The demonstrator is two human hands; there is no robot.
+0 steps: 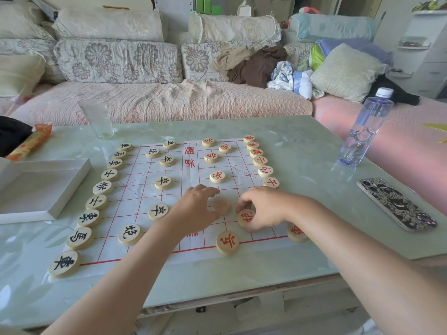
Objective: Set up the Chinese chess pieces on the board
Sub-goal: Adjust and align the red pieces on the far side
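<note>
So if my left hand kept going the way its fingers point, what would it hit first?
Probably the red-lettered chess piece just beyond the left hand, though depth is hard to judge.

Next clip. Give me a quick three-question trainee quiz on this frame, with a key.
1. True or false: the round wooden pieces with black characters line the left edge of the white paper board with red lines.
2. The right hand pinches a round wooden piece. Its character is: A black, B red, C green.
3. Fill in: the clear plastic water bottle with a white cap stands to the ___ of the board.
Key: 1 true; 2 B; 3 right.
</note>
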